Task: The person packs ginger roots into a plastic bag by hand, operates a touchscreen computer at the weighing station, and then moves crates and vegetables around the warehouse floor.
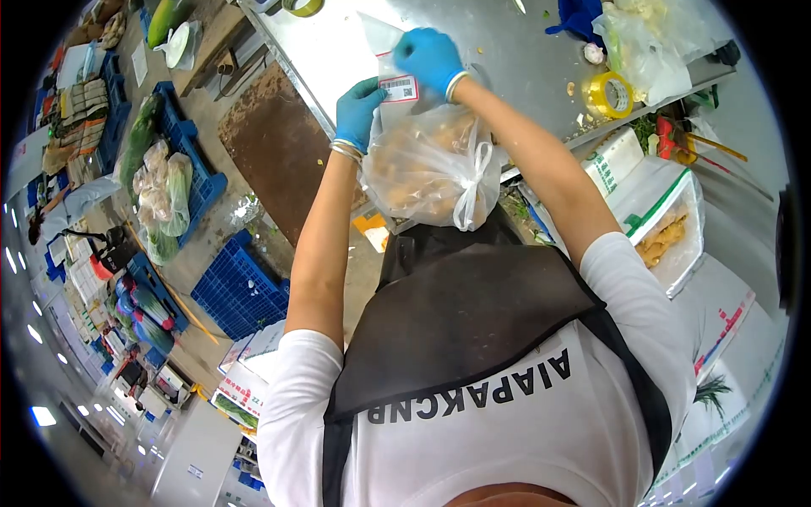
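Both my hands wear blue gloves above a metal table (507,59). Between the thumb and fingers of my left hand (359,114) is the edge of a white barcode label (399,89) with a red border. A pale label strip (380,35) extends beyond it. My right hand (429,63) is curled at the strip's side and slightly blurred; what its fingertips pinch is hidden. Just below the hands, a clear plastic bag (414,173) of tan, lumpy contents rests at the table's near edge. Its handles are tied in a knot (471,182).
On the table's right lie a yellow tape roll (608,95), plastic bags (650,51) and a blue cloth (579,17). Another tape roll (302,7) lies at the far edge. A foam box (676,228) stands at right. Blue pallets (241,283) and bagged vegetables (160,194) are at left.
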### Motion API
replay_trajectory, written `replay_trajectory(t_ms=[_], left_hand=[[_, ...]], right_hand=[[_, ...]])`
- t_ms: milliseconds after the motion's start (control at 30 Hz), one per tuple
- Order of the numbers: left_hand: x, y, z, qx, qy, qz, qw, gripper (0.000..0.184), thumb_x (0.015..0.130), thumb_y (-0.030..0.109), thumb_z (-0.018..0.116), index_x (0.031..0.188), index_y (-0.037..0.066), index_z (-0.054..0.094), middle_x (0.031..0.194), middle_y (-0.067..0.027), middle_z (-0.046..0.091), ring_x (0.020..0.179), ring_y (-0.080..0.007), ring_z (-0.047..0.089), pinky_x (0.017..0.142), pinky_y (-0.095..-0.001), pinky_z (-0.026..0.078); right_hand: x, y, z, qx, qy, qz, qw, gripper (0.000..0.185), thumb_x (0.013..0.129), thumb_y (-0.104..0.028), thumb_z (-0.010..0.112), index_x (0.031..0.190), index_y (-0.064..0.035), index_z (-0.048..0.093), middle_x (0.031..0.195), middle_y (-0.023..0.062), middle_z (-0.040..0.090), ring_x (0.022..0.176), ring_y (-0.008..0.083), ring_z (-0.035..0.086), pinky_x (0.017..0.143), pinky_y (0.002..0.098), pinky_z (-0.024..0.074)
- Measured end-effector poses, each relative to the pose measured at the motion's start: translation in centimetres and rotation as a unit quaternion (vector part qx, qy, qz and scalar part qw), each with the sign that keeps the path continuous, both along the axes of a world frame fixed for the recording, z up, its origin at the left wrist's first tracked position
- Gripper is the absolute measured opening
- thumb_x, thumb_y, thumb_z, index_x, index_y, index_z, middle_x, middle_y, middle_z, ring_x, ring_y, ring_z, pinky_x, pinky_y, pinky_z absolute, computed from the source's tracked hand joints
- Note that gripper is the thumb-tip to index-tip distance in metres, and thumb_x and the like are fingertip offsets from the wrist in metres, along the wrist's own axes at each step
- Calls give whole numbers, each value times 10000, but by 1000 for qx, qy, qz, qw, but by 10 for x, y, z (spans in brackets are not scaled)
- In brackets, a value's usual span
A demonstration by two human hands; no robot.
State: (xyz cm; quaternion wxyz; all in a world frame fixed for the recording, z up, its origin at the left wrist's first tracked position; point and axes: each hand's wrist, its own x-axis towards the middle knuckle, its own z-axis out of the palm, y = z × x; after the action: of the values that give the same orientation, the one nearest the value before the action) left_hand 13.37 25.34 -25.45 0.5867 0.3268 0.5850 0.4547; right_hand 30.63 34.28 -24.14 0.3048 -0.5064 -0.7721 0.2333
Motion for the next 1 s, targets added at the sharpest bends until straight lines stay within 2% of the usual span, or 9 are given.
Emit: replay_trajectory(t_ms=[67, 133, 233, 367, 467, 600, 633, 733, 1000], left_hand=[[-7, -1, -6, -6, 0, 19, 1000, 302, 811, 22, 665, 1108, -34, 656, 980, -73, 674, 854, -133, 603, 774, -253, 489], [-11, -2, -14, -24, 4, 53, 998, 318, 805, 37, 671, 1117, -27, 655, 974, -67, 670, 837, -130, 595, 752, -249, 485], [-21, -8, -33, -46, 47, 130, 989, 379, 785, 76, 676, 1145, -34, 636, 973, -82, 671, 796, -152, 590, 741, -267, 488], [-7, -46, 11, 32, 324, 166, 931, 294, 813, 119, 636, 1068, -27, 643, 994, -126, 593, 873, -189, 574, 783, -337, 491], [24, -99, 80, 20, 301, 94, 949, 257, 898, 253, 628, 895, -3, 642, 788, -90, 623, 711, -151, 570, 688, -305, 466], [73, -154, 143, -137, 206, -186, 951, 441, 918, 429, 577, 858, 2, 669, 669, -85, 644, 603, -158, 604, 606, -292, 478], [89, -155, 153, -224, 109, -197, 948, 444, 923, 425, 562, 857, 5, 688, 693, -67, 655, 586, -126, 592, 573, -257, 454], [113, -147, 134, -362, -114, -253, 890, 403, 945, 375, 531, 908, 5, 685, 712, -53, 657, 550, -85, 539, 534, -228, 412], [57, -173, 198, -154, -27, -103, 982, 344, 964, 231, 473, 815, -12, 666, 694, -56, 658, 500, -63, 467, 490, -212, 386]], right_hand=[[18, 10, -3, -131, 231, -148, 953, 89, 745, -186, 660, 768, -103, 685, 732, 93, 656, 700, 296, 623, 662, 387, 509], [45, 33, -25, -28, 128, -280, 951, 448, 852, -405, 663, 1206, -132, 648, 663, 22, 671, 509, 191, 542, 510, 322, 457], [74, -12, 38, 97, 119, -129, 980, 115, 826, -223, 666, 833, -109, 680, 822, 76, 665, 757, 265, 623, 701, 352, 498], [100, -90, 48, 97, -317, 276, 902, 134, 842, -241, 656, 921, -141, 696, 939, 66, 673, 850, 254, 616, 798, 359, 485], [124, -102, 33, 77, -184, 322, 925, 185, 850, -248, 633, 991, -150, 703, 1044, 67, 662, 895, 267, 605, 837, 370, 477], [114, -78, 76, 63, 39, 82, 994, 263, 910, -250, 575, 1136, -152, 667, 1142, 75, 644, 1013, 280, 599, 890, 375, 464], [108, -74, 71, 109, 40, 83, 990, 318, 926, -274, 548, 1199, -134, 634, 1164, 94, 643, 1017, 304, 601, 883, 383, 474], [79, -90, 24, -203, -217, 309, 903, 347, 934, -316, 511, 1207, -138, 627, 1098, 128, 661, 976, 334, 618, 870, 395, 482], [116, -98, 43, -354, 168, 193, 900, 399, 965, -288, 511, 1302, -81, 566, 1284, 91, 600, 1139, 208, 593, 993, 307, 433]])
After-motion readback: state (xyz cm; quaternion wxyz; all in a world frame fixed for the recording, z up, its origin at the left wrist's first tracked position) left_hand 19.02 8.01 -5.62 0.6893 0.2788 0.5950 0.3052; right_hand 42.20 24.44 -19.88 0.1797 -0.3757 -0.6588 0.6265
